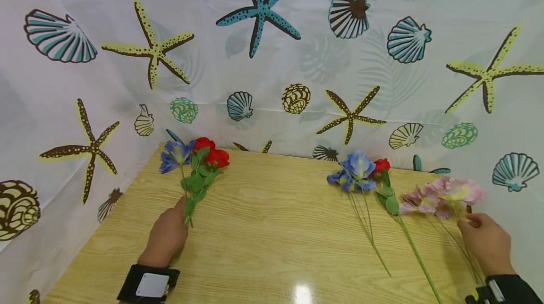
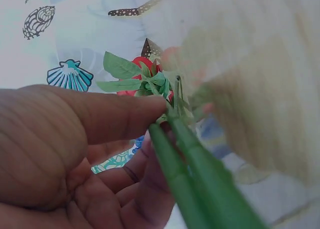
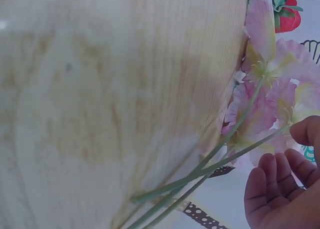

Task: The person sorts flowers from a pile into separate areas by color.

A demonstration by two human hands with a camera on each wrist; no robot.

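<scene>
My left hand (image 1: 168, 231) is at the left of the table and pinches the stems (image 2: 187, 174) of several artificial flowers between thumb and fingers. Two red roses (image 1: 217, 157) with green leaves and a blue flower (image 1: 175, 155) top that bunch, their heads toward the back edge. At the right, my right hand (image 1: 486, 240) pinches one pink flower (image 1: 463, 194) just below its head, thumb against the stem (image 3: 270, 134). Other pink flowers (image 3: 255, 114) lie close beside it, with their thin green stems crossing in the right wrist view.
Blue flowers (image 1: 357, 169) lie right of centre, stems toward the front. Between them and the pink ones lies a red rose (image 1: 381, 166) on a long green stem. A white cloth (image 1: 272, 72) printed with shells and starfish hangs behind the wooden table (image 1: 272, 228).
</scene>
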